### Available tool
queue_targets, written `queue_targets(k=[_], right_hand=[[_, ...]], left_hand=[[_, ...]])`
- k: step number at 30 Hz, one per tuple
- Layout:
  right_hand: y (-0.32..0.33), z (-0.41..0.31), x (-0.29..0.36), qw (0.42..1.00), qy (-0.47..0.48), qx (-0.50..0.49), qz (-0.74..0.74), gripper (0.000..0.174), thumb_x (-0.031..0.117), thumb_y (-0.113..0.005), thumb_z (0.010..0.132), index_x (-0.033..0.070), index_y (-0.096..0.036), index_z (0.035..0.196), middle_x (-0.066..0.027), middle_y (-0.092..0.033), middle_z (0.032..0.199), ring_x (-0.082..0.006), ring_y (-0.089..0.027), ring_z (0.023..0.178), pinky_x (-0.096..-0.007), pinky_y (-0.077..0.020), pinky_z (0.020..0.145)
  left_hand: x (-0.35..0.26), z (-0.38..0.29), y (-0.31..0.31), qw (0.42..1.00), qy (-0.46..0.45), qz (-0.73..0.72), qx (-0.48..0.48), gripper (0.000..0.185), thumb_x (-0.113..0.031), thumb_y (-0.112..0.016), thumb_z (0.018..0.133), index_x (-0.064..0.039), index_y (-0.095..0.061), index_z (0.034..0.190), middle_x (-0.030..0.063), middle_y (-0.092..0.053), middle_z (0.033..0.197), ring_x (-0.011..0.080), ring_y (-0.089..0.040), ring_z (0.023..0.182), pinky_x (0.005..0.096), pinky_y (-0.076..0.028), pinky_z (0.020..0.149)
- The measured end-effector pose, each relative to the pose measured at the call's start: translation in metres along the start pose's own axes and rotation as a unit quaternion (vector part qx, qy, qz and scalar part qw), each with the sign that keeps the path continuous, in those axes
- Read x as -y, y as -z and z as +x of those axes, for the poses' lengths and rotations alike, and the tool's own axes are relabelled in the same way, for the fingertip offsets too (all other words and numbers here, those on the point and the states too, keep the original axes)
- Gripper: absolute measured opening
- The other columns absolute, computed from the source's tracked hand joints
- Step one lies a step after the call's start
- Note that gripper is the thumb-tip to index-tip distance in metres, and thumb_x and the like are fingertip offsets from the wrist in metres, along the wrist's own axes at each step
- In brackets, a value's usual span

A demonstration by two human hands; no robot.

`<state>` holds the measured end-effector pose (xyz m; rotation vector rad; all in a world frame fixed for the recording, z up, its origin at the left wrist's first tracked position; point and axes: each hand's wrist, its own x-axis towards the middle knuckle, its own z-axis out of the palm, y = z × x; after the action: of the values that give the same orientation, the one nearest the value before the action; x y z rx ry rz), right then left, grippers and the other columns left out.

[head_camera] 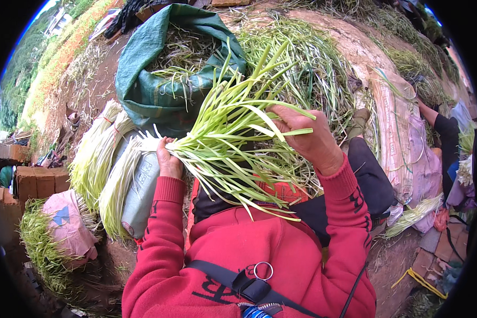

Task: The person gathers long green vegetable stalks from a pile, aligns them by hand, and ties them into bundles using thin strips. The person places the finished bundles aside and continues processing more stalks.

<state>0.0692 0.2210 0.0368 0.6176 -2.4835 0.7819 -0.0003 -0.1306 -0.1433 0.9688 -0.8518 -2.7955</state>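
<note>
My left hand (169,161) grips a bunch of pale green garlic chives (222,123) by the white stem ends. The leaves fan out to the right across my lap. My right hand (312,139) is closed among the leaf tips, its fingers pinching some of the leaves. Just left of my left hand, more white-stemmed chives (119,190) lie over a pale grey filled sack (143,194). Beside them rest tied bundles of chives (91,155) with red bands. A green woven sack (137,79), its mouth rolled back, stands in front of me with dry leaf waste inside.
A heap of loose leaves (302,63) covers the ground ahead. At lower left, a pink cloth (69,228) wraps more greens near bricks (41,181). Another person's dark sleeve (447,137) shows at right, beyond a pale woven sheet (393,135). A yellow strap (421,280) lies lower right.
</note>
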Motion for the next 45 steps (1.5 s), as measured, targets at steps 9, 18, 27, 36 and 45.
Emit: queue_targets(k=[9,18,27,36,45], right_hand=[[-0.084,-0.045,-0.027,0.98,-0.057,0.012,0.189,0.006,0.008,-0.06,0.077,0.004,-0.057,0.08,-0.0087,-0.055,0.071,-0.0187,-0.056,0.059,-0.0273,-0.0443,0.052],[-0.076,-0.136,-0.155,0.788,-0.552,-0.155,0.224,0.037,0.038,-0.057,0.084,0.003,-0.06,0.072,0.0032,-0.048,0.054,-0.0048,-0.04,0.048,-0.0204,-0.0323,0.045],[0.057,-0.048,-0.035,0.947,-0.203,-0.24,-0.061,0.019,0.0,-0.061,0.078,0.003,-0.063,0.096,-0.0062,-0.057,0.075,-0.0112,-0.056,0.069,-0.024,-0.0464,0.061],[0.041,0.036,0.025,0.96,0.118,0.011,-0.253,0.022,0.008,-0.058,0.069,0.004,-0.063,0.089,-0.006,-0.059,0.08,-0.0164,-0.056,0.07,-0.0282,-0.0429,0.059],[-0.048,0.017,-0.05,0.969,0.02,0.107,-0.22,0.005,0.009,-0.052,0.075,0.007,-0.052,0.07,-0.0075,-0.051,0.068,-0.0233,-0.053,0.067,-0.0353,-0.0406,0.059]], left_hand=[[-0.002,0.002,-0.004,1.0,-0.009,0.005,0.02,0.016,-0.012,-0.052,0.082,-0.009,-0.046,0.067,0.0031,-0.05,0.062,0.0175,-0.049,0.061,0.0324,-0.044,0.068],[-0.006,0.0,-0.018,0.998,-0.048,-0.004,0.045,0.011,-0.011,-0.051,0.083,-0.008,-0.046,0.074,0.0018,-0.048,0.064,0.015,-0.046,0.061,0.0285,-0.042,0.063],[-0.006,0.004,-0.024,0.996,-0.042,-0.011,0.081,0.008,-0.009,-0.052,0.082,-0.008,-0.045,0.08,0.0019,-0.047,0.064,0.0146,-0.046,0.059,0.027,-0.042,0.058],[-0.009,0.005,-0.03,0.995,-0.038,0.01,0.088,0.007,-0.009,-0.053,0.082,-0.008,-0.046,0.083,0.0014,-0.047,0.065,0.0145,-0.046,0.06,0.0258,-0.042,0.057],[0.012,0.013,-0.047,0.995,0.004,0.062,0.078,0.007,-0.008,-0.054,0.081,-0.006,-0.049,0.085,0.0024,-0.048,0.062,0.0149,-0.047,0.055,0.0262,-0.041,0.049]])
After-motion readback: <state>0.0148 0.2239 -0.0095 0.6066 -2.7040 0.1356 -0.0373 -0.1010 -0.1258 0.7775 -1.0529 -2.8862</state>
